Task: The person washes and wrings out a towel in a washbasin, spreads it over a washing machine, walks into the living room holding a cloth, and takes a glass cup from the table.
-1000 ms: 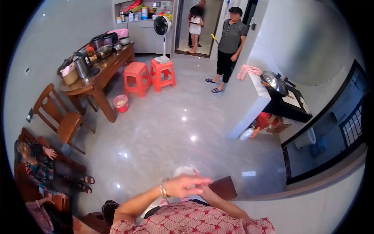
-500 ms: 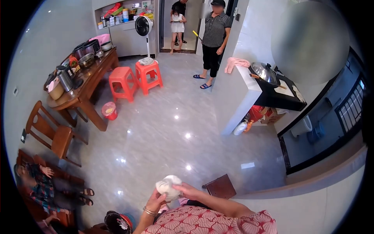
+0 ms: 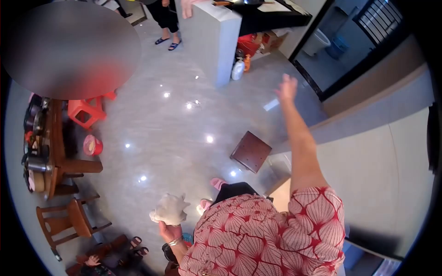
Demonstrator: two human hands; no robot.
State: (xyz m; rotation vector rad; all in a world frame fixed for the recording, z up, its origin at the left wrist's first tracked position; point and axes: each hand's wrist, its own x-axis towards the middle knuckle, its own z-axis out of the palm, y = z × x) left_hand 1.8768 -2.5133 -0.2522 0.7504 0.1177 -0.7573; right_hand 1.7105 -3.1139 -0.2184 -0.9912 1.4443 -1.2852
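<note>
My left hand [image 3: 170, 231] is closed around the underside of a crumpled white bundle [image 3: 169, 209]. Whether that bundle is cloth or thin plastic I cannot tell; loose points stick up from its top. My right hand [image 3: 288, 88] is stretched far forward over the floor at the right, fingers apart, slightly blurred and with nothing in it. Below the right forearm, a small dark brown stool [image 3: 251, 152] stands on the tiles, apart from both hands.
A low wall [image 3: 212, 41] carries a black counter, with bottles [image 3: 238, 70] beneath it. At the left are a wooden table [image 3: 57, 133], a wooden chair [image 3: 76, 218], red stools [image 3: 87, 112] and a red bucket [image 3: 93, 145]. A person in blue slippers [image 3: 174, 44] stands ahead; another sits lower left.
My right hand has let go of the white bundle and swung out forward and right. My left hand keeps the bundle, now more loosely crumpled. My view has turned right and down.
</note>
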